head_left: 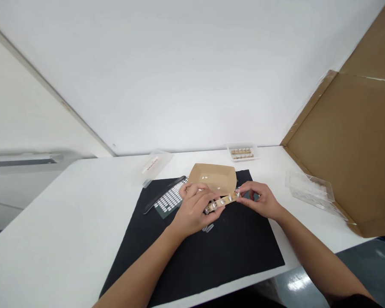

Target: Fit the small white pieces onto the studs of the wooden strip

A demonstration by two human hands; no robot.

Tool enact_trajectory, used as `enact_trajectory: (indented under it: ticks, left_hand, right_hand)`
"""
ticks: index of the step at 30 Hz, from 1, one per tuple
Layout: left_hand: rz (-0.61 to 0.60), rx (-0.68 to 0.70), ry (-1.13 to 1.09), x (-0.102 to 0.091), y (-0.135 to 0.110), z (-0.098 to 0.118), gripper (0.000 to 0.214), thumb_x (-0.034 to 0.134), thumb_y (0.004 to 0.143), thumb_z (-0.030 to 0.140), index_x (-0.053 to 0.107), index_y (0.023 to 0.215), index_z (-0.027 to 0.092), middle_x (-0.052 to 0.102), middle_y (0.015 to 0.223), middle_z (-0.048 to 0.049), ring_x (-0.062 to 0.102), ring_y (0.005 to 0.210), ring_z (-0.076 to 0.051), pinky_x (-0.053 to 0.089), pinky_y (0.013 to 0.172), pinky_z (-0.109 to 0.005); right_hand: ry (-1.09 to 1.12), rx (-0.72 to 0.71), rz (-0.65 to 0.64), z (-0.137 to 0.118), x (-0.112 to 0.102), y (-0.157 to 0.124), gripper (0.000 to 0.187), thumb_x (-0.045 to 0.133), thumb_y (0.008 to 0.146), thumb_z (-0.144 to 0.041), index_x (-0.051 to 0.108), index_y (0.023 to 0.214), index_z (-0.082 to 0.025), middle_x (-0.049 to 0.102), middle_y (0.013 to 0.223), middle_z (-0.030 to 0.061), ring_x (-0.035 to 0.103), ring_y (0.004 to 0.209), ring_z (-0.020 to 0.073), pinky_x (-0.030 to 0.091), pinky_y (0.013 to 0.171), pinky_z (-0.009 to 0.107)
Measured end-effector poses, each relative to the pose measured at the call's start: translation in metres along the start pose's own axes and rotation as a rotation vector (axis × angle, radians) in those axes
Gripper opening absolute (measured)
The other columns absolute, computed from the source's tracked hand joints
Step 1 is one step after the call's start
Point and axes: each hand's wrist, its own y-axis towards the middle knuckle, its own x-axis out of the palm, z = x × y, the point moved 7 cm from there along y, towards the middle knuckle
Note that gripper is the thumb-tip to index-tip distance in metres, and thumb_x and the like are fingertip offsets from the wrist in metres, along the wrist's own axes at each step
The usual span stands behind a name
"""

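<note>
My left hand (pixel 194 209) and my right hand (pixel 258 199) hold the two ends of a narrow brown strip (pixel 223 200) that carries several small silvery parts. Both hands have their fingers closed on it, above a black mat (pixel 211 252). My right fingers pinch a small silvery part at the strip's right end. Just behind the hands stands a brown paper tray (pixel 216 176) with two small white pieces in it. A sheet covered with rows of white dots (pixel 169 199) lies left of my left hand.
A white table (pixel 67 222) carries the mat. At the back sit a clear box with more strips (pixel 243 152) and a clear labelled box (pixel 154 166). A clear plastic container (pixel 311 191) lies at the right, beside a large cardboard panel (pixel 349 145). A dark flat tool (pixel 163 192) lies by the dotted sheet.
</note>
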Motion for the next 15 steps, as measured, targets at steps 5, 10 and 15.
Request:
enact_trajectory:
  ticks: [5, 10, 15]
  left_hand:
    - [0.066, -0.019, 0.004, -0.0032, -0.0011, 0.0008, 0.030, 0.084, 0.087, 0.024, 0.065, 0.111, 0.024, 0.081, 0.095, 0.0004, 0.078, 0.093, -0.025, 0.035, 0.114, -0.054]
    - [0.139, -0.037, -0.008, -0.0065, -0.0033, 0.0017, 0.035, 0.085, 0.086, 0.024, 0.065, 0.115, 0.025, 0.083, 0.094, -0.0002, 0.080, 0.085, -0.022, 0.040, 0.115, -0.053]
    - [0.156, -0.029, -0.004, -0.0083, -0.0032, 0.0034, 0.029, 0.086, 0.088, 0.030, 0.066, 0.110, 0.025, 0.083, 0.089, 0.0001, 0.080, 0.081, -0.022, 0.042, 0.112, -0.054]
  right_hand:
    - [-0.046, 0.076, 0.046, 0.0058, -0.0014, -0.0005, 0.031, 0.083, 0.091, -0.052, 0.079, 0.107, -0.025, 0.081, 0.110, 0.0069, 0.073, 0.083, 0.0196, 0.052, 0.059, 0.029]
    - [-0.011, 0.053, 0.094, 0.0074, -0.0020, -0.0018, 0.033, 0.083, 0.090, -0.054, 0.080, 0.104, -0.025, 0.081, 0.109, 0.0079, 0.073, 0.080, 0.0196, 0.052, 0.057, 0.029]
    - [0.034, 0.051, 0.090, 0.0088, -0.0024, -0.0018, 0.030, 0.079, 0.093, -0.053, 0.079, 0.102, -0.024, 0.081, 0.106, 0.0081, 0.070, 0.076, 0.0185, 0.050, 0.056, 0.030]
